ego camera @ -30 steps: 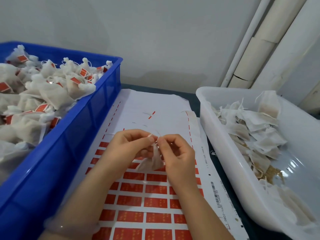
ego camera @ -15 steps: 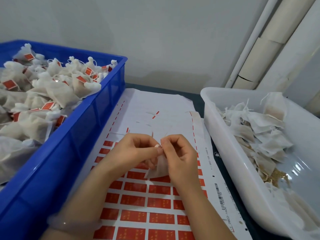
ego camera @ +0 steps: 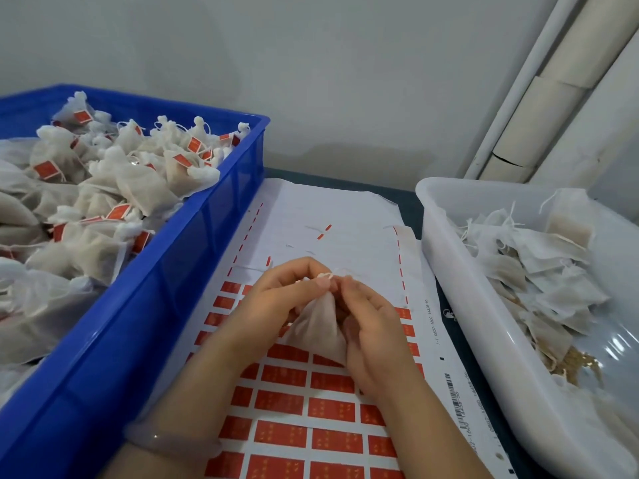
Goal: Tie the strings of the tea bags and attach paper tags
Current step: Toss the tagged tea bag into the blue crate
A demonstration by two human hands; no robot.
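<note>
Tea bags (ego camera: 114, 188) with red tags are filling the blue crate (ego camera: 166, 288) at left. At centre, above the tag sheet (ego camera: 297, 433), the left hand (ego camera: 276, 305) is pinching the gathered neck of 1 tea bag (ego camera: 318, 326) while the right hand (ego camera: 373, 337) is pinching its string (ego camera: 340, 271). Untied bags (ego camera: 539, 271) are waiting in the white tub (ego camera: 460, 305). A slipping string risks reopening the neck and spilling tea.

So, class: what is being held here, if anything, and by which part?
One tea bag, pinched at its gathered top by the left hand and right hand.
</note>
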